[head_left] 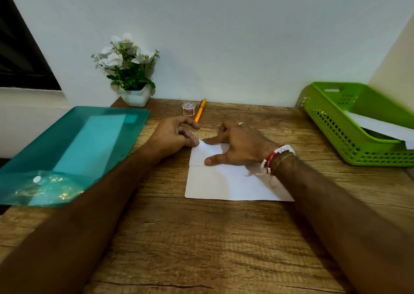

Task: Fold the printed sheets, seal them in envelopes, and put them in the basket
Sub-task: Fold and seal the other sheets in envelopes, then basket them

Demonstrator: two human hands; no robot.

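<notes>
Two bare forearms run in from the near edge of the wooden table (pixel 201 249) and meet at the printed sheet (pixel 226 185), which lies flat in the middle of the table with its long axis running left to right. Its far part is turned over toward the person as a folded flap (pixel 207 153), and the flap's near edge crosses the sheet parallel to that axis.

The right hand (pixel 243 144) lies on top of the flap. Its forefinger is stretched leftward along the far crease and its thumb is splayed onto the flap's near edge, both pressing down and gripping nothing. The left hand (pixel 175 134) sits just beside the far left corner with its fingers curled, and its thumb tip nips that corner.

The rest of the crease runs rightward under the right palm, so the right hand seems better placed to sweep along it while the left pins the corner.

The basket (pixel 331 125) stands well apart at the right edge, nearer the right arm. White paper (pixel 380 126) lies inside it, cut off by the frame, and whether it is a sealed envelope cannot be told.

No print shows on the sheet. The right wrist and palm hide the flap's right end, and the left fingers hide whatever is under the corner. A teal folder (pixel 78 150) at the left shows a pale rectangle inside, its contents unclear.
</notes>
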